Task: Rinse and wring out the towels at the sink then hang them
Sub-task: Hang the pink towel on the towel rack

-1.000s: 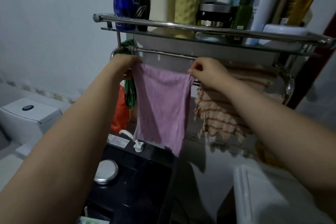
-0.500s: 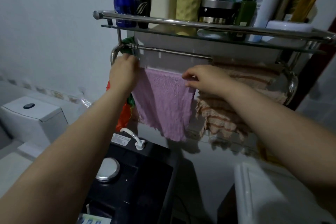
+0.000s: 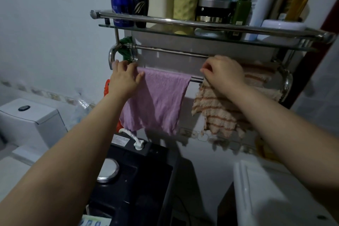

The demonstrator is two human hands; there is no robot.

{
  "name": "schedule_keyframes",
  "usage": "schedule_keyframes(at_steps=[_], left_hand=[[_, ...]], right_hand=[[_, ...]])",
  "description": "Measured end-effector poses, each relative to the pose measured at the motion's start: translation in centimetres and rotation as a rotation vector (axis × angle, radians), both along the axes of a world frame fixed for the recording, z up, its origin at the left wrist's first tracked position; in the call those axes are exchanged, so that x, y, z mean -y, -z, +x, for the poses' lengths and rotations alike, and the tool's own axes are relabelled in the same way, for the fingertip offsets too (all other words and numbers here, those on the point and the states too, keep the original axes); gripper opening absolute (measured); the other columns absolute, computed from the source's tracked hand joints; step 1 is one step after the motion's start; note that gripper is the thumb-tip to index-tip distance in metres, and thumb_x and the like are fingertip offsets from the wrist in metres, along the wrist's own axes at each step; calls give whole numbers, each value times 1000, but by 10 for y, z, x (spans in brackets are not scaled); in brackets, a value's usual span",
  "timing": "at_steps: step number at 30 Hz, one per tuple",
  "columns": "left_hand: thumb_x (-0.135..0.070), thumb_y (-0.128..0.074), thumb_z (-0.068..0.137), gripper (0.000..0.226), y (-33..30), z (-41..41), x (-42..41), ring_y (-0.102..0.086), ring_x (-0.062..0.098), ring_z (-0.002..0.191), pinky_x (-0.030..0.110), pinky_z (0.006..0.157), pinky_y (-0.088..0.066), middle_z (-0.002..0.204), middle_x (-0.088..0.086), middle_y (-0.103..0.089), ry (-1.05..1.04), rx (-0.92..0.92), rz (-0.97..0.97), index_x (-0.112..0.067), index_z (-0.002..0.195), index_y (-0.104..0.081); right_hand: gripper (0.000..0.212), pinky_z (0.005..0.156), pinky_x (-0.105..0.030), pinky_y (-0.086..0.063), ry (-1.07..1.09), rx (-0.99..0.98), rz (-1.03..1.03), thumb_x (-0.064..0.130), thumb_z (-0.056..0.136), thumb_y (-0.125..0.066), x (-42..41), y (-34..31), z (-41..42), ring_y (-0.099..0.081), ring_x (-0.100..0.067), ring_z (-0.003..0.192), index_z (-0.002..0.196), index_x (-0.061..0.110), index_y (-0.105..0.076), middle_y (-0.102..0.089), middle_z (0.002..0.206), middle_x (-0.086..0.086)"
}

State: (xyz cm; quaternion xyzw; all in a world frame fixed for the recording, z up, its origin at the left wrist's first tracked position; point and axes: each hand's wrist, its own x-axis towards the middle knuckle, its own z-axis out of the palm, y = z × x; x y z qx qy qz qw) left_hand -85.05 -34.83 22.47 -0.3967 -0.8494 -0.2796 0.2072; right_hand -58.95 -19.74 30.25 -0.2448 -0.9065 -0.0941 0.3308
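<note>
A purple towel (image 3: 159,101) hangs over the front rail of a chrome rack (image 3: 197,79). My left hand (image 3: 124,77) rests at the towel's top left corner, fingers spread over the rail and thumb on the cloth. To the right, a beige towel with orange stripes (image 3: 218,113) is draped on the same rail. My right hand (image 3: 222,73) lies on its top left corner with fingers curled, pinching its edge, apart from the purple towel.
A glass shelf (image 3: 183,31) above the rails carries several bottles and jars. A green and orange item (image 3: 125,49) hangs at the rack's left end. A toilet cistern (image 3: 27,115) stands left, a black appliance (image 3: 135,180) below, a white basin (image 3: 266,198) lower right.
My right hand let go of the purple towel's right edge and moved right onto the striped towel. My left hand loosened, its fingers now spread. The purple towel hangs flatter on the rail.
</note>
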Motion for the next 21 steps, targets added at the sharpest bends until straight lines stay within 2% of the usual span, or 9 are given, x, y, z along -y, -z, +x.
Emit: schedule_keyframes(at_steps=[1,3,6,10,14,16,19,21], left_hand=[[-54,-42,94,55,-1,4,-1,-13,41,142,54,116,-20,147,18,-32,-13,-13,-15,-20,138,-43],[-58,-44,91,61,0,11,-4,-8,44,143,54,117,-11,151,18,-26,-30,-28,-36,-24,141,-39],[-65,-48,86,76,5,17,-7,-7,42,144,52,118,-6,153,17,-23,-37,-28,-38,-20,146,-31],[-66,-46,86,79,8,19,-7,-14,36,144,50,119,-11,153,15,-27,-23,-48,-6,-16,145,-32],[-64,-40,90,66,7,26,-7,-10,37,144,50,117,-6,154,13,-26,-2,-32,1,-26,144,-34],[-63,-39,91,63,6,23,-4,-8,37,145,50,117,-9,153,12,-26,0,8,22,-28,144,-35],[-58,-42,92,64,5,19,1,-19,35,143,51,116,-21,150,14,-32,5,77,110,-18,142,-38],[-55,-43,93,62,2,22,1,-25,34,140,50,114,-25,147,15,-36,0,63,130,-13,139,-42]], right_hand=[[24,79,-36,-43,-79,-42,11,33,92,-55,1,4,1,-58,-29,99,102,15,-67,-65,103,-8],[30,83,-36,-42,-172,15,6,37,94,-52,3,13,1,-56,-27,103,110,16,-66,-64,109,-6],[38,88,-35,-39,-87,154,8,47,96,-42,4,24,-6,-55,-26,108,116,22,-63,-64,115,-3],[44,92,-36,-38,-42,46,-134,50,94,-43,7,24,-17,-51,-27,115,125,22,-57,-58,124,-5],[35,89,-38,-36,90,183,-27,48,92,-48,10,15,-21,-51,-28,109,106,21,-66,-61,114,-6],[33,90,-39,-36,161,209,-11,45,92,-50,9,9,-13,-51,-29,110,108,20,-64,-59,116,-8],[28,94,-42,-36,255,273,-24,37,92,-52,7,1,-3,-47,-32,116,115,20,-59,-52,125,-11],[31,97,-43,-35,176,240,-73,33,92,-53,10,0,-5,-44,-32,121,121,22,-56,-47,132,-9]])
